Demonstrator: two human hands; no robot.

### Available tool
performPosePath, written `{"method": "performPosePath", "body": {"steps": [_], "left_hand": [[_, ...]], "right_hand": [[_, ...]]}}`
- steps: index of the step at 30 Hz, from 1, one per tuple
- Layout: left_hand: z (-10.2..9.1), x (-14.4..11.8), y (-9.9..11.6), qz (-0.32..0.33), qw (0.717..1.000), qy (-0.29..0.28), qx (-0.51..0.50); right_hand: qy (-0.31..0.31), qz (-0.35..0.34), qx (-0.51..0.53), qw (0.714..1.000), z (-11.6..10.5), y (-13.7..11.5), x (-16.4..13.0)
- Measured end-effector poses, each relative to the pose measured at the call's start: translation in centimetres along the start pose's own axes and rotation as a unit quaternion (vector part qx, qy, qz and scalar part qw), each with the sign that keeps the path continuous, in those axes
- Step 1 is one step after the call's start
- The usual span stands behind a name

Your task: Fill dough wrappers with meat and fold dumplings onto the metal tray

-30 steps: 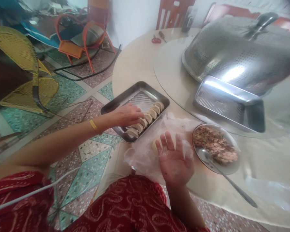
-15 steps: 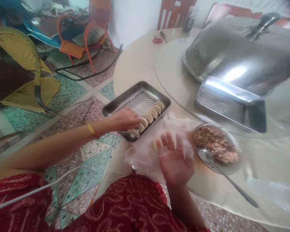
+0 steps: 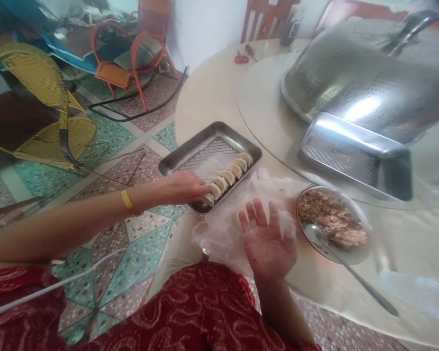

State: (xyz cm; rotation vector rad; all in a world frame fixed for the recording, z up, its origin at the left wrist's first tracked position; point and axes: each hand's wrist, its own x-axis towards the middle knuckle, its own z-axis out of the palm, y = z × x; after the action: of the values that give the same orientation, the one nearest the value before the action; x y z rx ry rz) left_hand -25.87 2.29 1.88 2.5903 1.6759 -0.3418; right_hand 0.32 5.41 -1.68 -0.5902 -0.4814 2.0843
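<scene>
Here the left hand (image 3: 185,187) pinches the nearest dumpling (image 3: 208,199) of the row running diagonally up-right along the steel tray (image 3: 190,152), while the right hand (image 3: 269,243) lies palm-up, spread and empty.

Upper right of the frame: large perforated metal cover (image 3: 358,73) with a handle, second steel tray (image 3: 354,153) tilted against its near edge. Right of centre: bowl of minced filling (image 3: 332,224) with a spoon (image 3: 346,270) resting in it. Top centre: red scissors (image 3: 241,59). Upper left: orange chair (image 3: 128,58), yellow woven chair (image 3: 40,102) on patterned floor tiles.
</scene>
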Motion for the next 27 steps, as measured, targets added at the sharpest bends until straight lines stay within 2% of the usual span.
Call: {"method": "performPosePath", "body": {"steps": [4,8,11,19,23,27], "left_hand": [[-0.3,0.5,-0.2,0.042,0.999,-0.010,-0.024],[-0.4,0.4,-0.3,0.091,0.995,0.035,-0.035],[-0.2,0.3,-0.5,0.101,0.994,0.045,-0.026],[0.3,-0.7,-1.7,0.017,0.998,0.044,-0.039],[0.3,-0.4,-1.2,-0.031,0.999,0.001,-0.021],[0.1,0.3,-0.7,-0.034,0.999,-0.019,-0.006]], "right_hand": [[0.001,-0.007,0.002,1.000,-0.1,-0.1,0.0],[-0.002,-0.006,0.006,1.000,-0.1,-0.1,-0.1],[-0.001,-0.004,0.005,1.000,-0.1,0.0,-0.1],[0.003,-0.008,0.005,1.000,-0.2,-0.1,0.0],[0.002,-0.005,0.008,1.000,-0.1,0.0,0.0],[0.000,-0.006,0.009,1.000,0.0,0.0,0.0]]}}
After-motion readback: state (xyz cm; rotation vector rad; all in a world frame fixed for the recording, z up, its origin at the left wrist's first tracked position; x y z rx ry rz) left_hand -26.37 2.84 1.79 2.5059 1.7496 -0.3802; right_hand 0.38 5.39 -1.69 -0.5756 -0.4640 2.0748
